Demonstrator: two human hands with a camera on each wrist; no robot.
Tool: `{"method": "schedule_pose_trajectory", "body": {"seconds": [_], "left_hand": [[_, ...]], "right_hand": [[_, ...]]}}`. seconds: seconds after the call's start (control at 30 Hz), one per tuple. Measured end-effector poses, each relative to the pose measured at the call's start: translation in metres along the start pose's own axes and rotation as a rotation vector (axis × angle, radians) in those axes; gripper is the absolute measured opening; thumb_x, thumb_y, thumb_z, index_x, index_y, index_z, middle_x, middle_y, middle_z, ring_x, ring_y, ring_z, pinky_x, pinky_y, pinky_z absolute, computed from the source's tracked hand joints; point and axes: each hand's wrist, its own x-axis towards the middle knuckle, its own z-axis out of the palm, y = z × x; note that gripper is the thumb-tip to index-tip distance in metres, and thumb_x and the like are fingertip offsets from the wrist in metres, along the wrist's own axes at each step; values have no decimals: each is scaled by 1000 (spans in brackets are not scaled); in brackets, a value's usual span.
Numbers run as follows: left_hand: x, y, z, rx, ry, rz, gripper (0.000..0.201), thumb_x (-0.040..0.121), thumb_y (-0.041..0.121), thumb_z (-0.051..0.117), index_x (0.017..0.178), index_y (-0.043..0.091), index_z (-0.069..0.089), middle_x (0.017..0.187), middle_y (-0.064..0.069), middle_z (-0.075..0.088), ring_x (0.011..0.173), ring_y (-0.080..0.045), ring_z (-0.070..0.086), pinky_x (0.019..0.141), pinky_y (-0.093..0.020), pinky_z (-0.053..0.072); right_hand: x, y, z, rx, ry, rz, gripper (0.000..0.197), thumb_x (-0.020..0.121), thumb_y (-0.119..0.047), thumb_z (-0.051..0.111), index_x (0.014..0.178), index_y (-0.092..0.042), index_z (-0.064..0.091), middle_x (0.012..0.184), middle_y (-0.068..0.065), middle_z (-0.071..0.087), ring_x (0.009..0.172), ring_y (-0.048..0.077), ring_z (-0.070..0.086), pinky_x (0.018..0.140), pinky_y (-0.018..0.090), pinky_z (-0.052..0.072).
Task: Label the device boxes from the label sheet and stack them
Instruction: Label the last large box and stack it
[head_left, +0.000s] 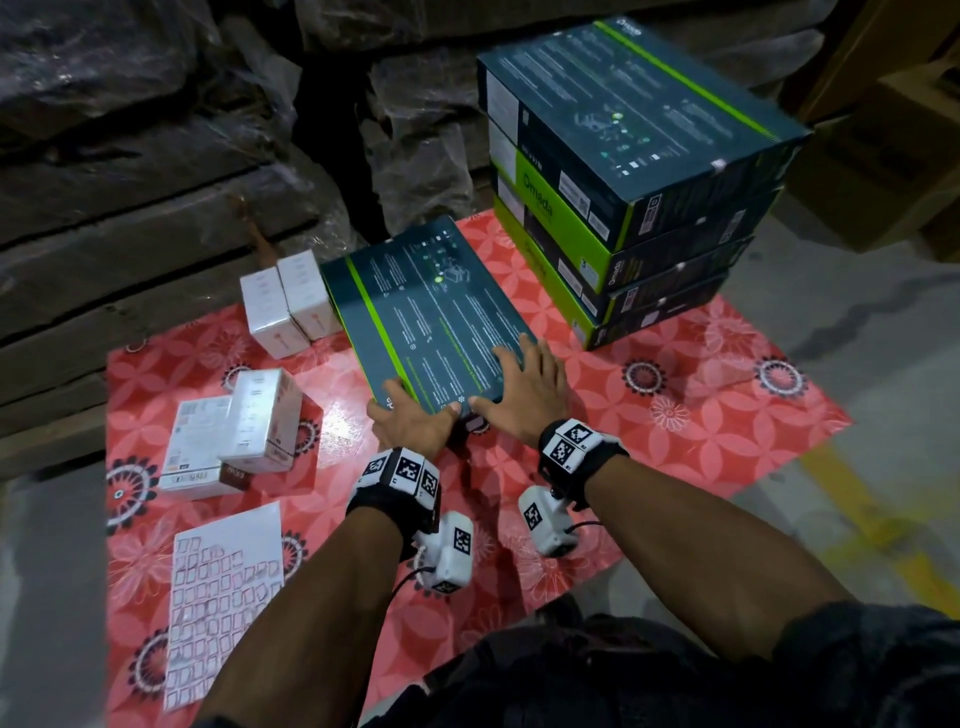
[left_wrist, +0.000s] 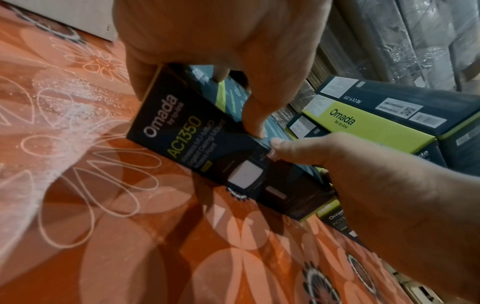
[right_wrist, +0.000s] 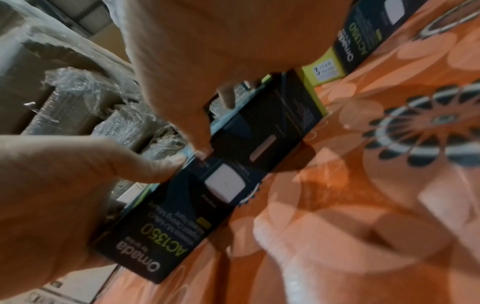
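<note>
The left hand (head_left: 410, 423) grips the near-left corner of the dark device box (head_left: 431, 317), fingers curled round its edge, thumb on the near rim beside the other thumb. The box lies flat on the floral mat (head_left: 675, 415), its long axis running away and slightly leftward. The right hand (head_left: 524, 395) lies spread, fingers straight and apart, on the near-right top face; the stack (head_left: 649, 171) stands beyond and right, so I judge the right hand nearer.
</note>
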Motion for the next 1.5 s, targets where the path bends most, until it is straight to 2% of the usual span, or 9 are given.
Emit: {"method": "schedule_pose_trajectory", "body": {"seconds": [0.13, 0.27, 0.47, 0.7, 0.83, 1.03, 1.2, 1.43, 1.5], "left_hand": [[-1, 0, 1, 17, -7, -1, 71, 76, 45, 75, 123, 19, 30, 143, -19, 25, 126, -42, 37, 99, -47, 38], [-1, -1, 1, 11, -2, 15, 70, 76, 46, 75, 121, 18, 30, 143, -20, 24, 126, -43, 36, 100, -50, 38], [-3, 0, -3, -2, -21, 21, 71, 78, 45, 74, 125, 16, 30, 143, -20, 24, 126, -43, 36, 101, -48, 36], [-3, -15, -10, -26, -87, 108, 78, 82, 45, 70, 141, 17, 27, 145, -20, 23, 130, -43, 35, 109, -45, 32], [-4, -16, -12, -36, -87, 119, 78, 83, 42, 71, 142, 16, 27, 146, -20, 24, 130, -42, 36, 108, -44, 33], [-3, -16, -9, -42, -71, 120, 78, 83, 41, 71, 143, 16, 27, 145, -20, 25, 129, -43, 38, 107, -45, 34], [-3, -16, -7, -34, -41, 132, 77, 82, 38, 73, 142, 14, 30, 143, -21, 28, 127, -41, 40, 105, -42, 33], [-2, -17, -6, -26, -50, 124, 80, 83, 41, 72, 144, 15, 27, 145, -20, 25, 129, -41, 38, 107, -44, 33], [-1, -16, -6, -32, -53, 125, 80, 83, 41, 71, 144, 16, 27, 145, -19, 25, 129, -40, 39, 107, -44, 34]], "right_hand": [[1, -6, 1, 42, 38, 35, 82, 83, -52, 68, 152, -34, 25, 165, 10, 7, 152, 31, -3, 122, 47, 1], [1, 1, -3, 108, 8, 19, 82, 83, -53, 66, 152, -33, 26, 165, 8, 8, 152, 29, -1, 123, 47, 4], [0, -7, -2, 20, 61, 25, 86, 81, -54, 68, 152, -29, 26, 163, 11, 13, 151, 32, 5, 122, 47, 7], [-2, 11, -15, 19, -76, -62, 74, 91, -56, 55, 154, -32, 24, 166, 6, 2, 152, 29, -2, 122, 45, 4], [-4, 18, -14, -107, -88, -132, 88, 86, -61, 61, 157, -29, 19, 166, 9, -2, 152, 32, -3, 123, 46, 6], [-4, 13, -7, -192, -13, -136, 97, 78, -75, 59, 154, -27, 22, 165, 13, 5, 152, 35, 2, 122, 46, 8], [-2, 10, 8, -225, 91, -112, 85, 79, -73, 59, 145, -27, 32, 163, 14, 14, 151, 36, 8, 121, 46, 13], [-3, 16, 1, -217, 25, -137, 91, 81, -75, 56, 152, -28, 25, 165, 13, 6, 152, 35, 1, 122, 46, 8], [-4, 14, 2, -230, 60, -128, 84, 83, -72, 56, 150, -29, 28, 165, 12, 10, 152, 34, 5, 122, 45, 10]]}}
